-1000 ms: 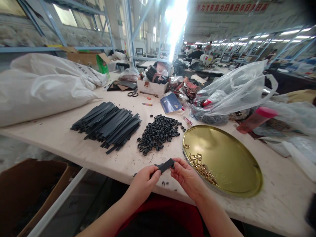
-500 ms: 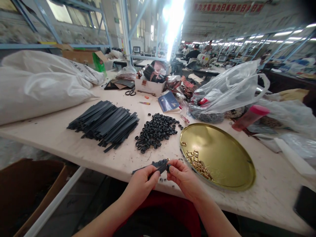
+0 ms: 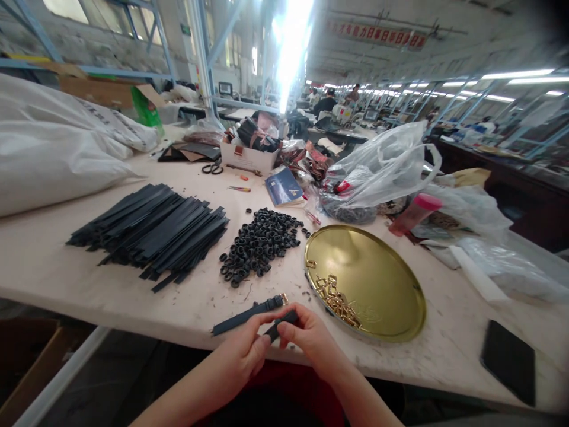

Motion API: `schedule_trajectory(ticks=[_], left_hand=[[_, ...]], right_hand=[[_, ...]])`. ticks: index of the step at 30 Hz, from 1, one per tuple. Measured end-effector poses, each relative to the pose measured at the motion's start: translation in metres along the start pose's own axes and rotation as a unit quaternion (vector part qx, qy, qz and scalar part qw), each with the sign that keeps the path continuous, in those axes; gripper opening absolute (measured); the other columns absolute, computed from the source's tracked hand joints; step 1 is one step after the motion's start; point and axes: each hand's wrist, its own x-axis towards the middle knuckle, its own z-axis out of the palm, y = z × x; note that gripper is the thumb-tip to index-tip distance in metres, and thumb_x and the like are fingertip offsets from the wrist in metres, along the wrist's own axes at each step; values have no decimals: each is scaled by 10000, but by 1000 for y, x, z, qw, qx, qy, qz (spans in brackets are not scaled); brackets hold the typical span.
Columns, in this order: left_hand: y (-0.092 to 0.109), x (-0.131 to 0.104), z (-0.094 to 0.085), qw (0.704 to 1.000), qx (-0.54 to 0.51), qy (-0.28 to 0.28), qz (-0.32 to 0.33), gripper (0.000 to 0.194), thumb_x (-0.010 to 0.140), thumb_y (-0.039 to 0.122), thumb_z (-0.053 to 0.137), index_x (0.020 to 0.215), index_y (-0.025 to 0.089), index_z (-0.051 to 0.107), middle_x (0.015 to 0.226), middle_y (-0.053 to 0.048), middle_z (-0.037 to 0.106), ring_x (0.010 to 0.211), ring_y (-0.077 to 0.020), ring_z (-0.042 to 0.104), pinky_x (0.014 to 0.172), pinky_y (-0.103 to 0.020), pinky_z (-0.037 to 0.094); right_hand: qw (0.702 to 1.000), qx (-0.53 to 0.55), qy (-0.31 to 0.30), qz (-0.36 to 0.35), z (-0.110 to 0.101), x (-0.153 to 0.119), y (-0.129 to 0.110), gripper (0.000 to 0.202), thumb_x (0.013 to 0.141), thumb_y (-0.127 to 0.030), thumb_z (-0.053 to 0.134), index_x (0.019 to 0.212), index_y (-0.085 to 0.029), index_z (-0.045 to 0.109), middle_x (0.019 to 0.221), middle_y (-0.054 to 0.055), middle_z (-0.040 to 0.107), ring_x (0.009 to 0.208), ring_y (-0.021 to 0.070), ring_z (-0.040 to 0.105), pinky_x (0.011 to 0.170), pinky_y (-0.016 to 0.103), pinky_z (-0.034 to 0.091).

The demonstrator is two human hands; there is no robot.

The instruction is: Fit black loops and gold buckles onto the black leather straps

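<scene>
Between my two hands, low in the view at the table's near edge, is a short stretch of dark strap. My left hand pinches its lower end, and my right hand has thumb and fingers closed on the upper end. Just beyond my fingers a dark watch strap with a gold buckle lies on the table. Farther off is a heap of small black loops. Left of it lies a thick pile of dark flat strips. Gold buckles lie in a round gold tray at right.
A black phone lies at the right. Behind the tray stand a pink-lidded bottle and clear plastic bags. A blue booklet, scissors and a filled white box are farther back. A white sack covers the left side.
The camera view has turned right, so the table's things sit farther left. My hands have drawn nearer me, and the buckled strap now shows clear of my fingers on the table.
</scene>
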Motion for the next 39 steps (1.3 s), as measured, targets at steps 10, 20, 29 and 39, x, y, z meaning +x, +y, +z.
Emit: schedule_trajectory(ticks=[10, 20, 29, 39], left_hand=[[-15, 31, -7, 995, -3, 101, 4, 274, 837, 377, 341, 786, 179, 524, 513, 62, 339, 477, -107, 332, 465, -205, 262], [0, 39, -7, 989, 64, 134, 18, 222, 825, 303, 369, 702, 178, 506, 590, 26, 460, 595, -128, 439, 535, -218, 291], [12, 29, -7, 967, 116, 216, 65, 220, 797, 367, 476, 823, 185, 596, 723, -10, 614, 654, -146, 520, 559, -221, 327], [5, 6, 0, 969, 101, 223, 11, 140, 710, 264, 500, 694, 141, 563, 587, 27, 520, 557, -101, 429, 478, -195, 274]], right_hand=[[814, -535, 197, -108, -101, 72, -33, 227, 814, -291, 469, 979, -158, 551, 925, 86, 557, 702, 156, 536, 682, 303, 407], [789, -580, 169, -111, -112, 98, -31, 122, 763, -247, 469, 679, -185, 532, 667, 38, 566, 640, 192, 519, 588, 292, 360], [939, -327, -69, -81, -24, 35, -24, 297, 769, -478, 471, 650, -219, 554, 552, -6, 528, 537, 154, 493, 507, 252, 369], [973, -130, -191, 17, -10, 10, 5, 393, 608, -546, 633, 645, -196, 457, 511, -61, 418, 453, 77, 365, 461, 208, 301]])
